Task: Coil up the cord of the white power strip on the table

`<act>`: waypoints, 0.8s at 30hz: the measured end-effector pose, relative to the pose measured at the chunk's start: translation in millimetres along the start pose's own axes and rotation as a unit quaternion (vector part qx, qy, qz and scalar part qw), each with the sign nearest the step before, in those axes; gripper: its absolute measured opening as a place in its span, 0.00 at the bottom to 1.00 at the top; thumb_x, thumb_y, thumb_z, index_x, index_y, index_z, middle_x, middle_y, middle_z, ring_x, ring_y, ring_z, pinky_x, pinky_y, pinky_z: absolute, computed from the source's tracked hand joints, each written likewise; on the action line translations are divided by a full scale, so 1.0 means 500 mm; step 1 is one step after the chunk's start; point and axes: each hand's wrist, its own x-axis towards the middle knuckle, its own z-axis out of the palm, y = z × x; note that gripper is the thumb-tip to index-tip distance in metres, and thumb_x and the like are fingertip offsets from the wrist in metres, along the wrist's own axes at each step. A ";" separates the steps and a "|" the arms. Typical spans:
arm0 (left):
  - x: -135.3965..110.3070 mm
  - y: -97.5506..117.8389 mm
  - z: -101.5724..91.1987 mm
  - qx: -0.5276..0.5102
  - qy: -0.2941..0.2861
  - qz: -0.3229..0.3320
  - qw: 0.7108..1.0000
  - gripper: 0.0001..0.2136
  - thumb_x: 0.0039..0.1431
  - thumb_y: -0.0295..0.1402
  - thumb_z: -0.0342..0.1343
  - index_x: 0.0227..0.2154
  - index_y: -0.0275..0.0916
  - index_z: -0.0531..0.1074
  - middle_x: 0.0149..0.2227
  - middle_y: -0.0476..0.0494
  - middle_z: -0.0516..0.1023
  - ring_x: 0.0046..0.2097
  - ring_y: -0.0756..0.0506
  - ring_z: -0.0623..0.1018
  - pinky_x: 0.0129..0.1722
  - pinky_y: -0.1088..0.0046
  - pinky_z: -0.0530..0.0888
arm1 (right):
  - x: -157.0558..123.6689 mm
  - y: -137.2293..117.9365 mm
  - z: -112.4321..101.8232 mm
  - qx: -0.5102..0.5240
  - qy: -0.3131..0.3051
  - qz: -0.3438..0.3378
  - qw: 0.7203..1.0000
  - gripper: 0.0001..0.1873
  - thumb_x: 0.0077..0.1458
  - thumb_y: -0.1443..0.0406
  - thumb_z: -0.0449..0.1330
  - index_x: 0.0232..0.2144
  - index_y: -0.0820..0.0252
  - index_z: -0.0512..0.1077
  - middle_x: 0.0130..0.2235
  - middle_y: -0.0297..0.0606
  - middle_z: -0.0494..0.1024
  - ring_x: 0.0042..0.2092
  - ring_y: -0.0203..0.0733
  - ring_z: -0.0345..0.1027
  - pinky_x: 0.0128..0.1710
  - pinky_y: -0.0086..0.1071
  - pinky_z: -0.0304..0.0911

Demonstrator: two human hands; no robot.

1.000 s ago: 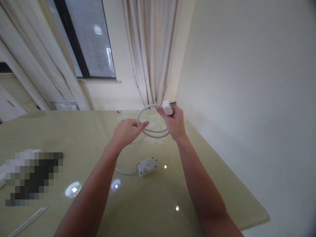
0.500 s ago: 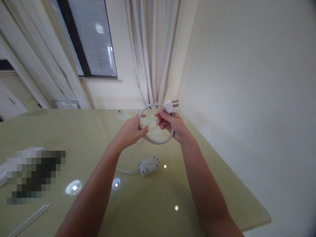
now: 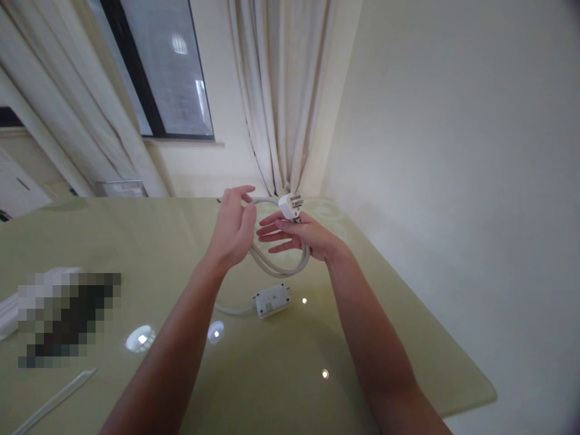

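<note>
At the left, a pixelated patch covers part of a white object on the glossy worktop, with a pale strip nearer the camera. Next, the left hand is raised at the left side of the coiled white cord, thumb and fingertips apart; its cord side is hidden, so I cannot tell whether it grips. Between the hands, the coil hangs above the worktop, and below it a white box lies on its surface. The plug has shifted left and its prongs now face more toward the camera. The right hand has uncurled, fingers spread leftward across the loop, so the cord seems to be getting rearranged rather than firmly clasped
</note>
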 end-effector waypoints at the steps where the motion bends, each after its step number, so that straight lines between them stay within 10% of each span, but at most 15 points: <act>1: -0.001 0.002 -0.001 0.002 0.011 0.015 1.000 0.17 0.73 0.36 0.42 0.56 0.37 0.68 0.48 0.37 0.72 0.48 0.42 0.74 0.51 0.60 0.73 | 0.004 0.005 0.003 0.001 -0.007 0.006 1.000 0.20 0.54 0.55 0.72 0.44 0.61 0.78 0.48 0.47 0.82 0.49 0.49 0.80 0.43 0.40 0.79; 18: 0.001 0.024 -0.010 -0.070 0.087 -0.035 0.993 0.25 0.75 0.49 0.33 0.50 0.42 0.72 0.46 0.39 0.77 0.37 0.45 0.74 0.40 0.64 0.74 | 0.041 0.055 0.087 0.091 -0.071 0.016 0.993 0.28 0.39 0.61 0.79 0.41 0.59 0.73 0.37 0.35 0.82 0.39 0.41 0.80 0.44 0.38 0.78; 24: 0.010 0.021 -0.010 -0.067 0.125 -0.025 0.990 0.28 0.75 0.50 0.30 0.44 0.44 0.75 0.48 0.41 0.77 0.48 0.41 0.73 0.52 0.58 0.70 | 0.050 0.070 0.101 0.097 -0.037 0.026 0.994 0.31 0.34 0.63 0.81 0.39 0.59 0.71 0.35 0.34 0.83 0.36 0.38 0.79 0.42 0.33 0.77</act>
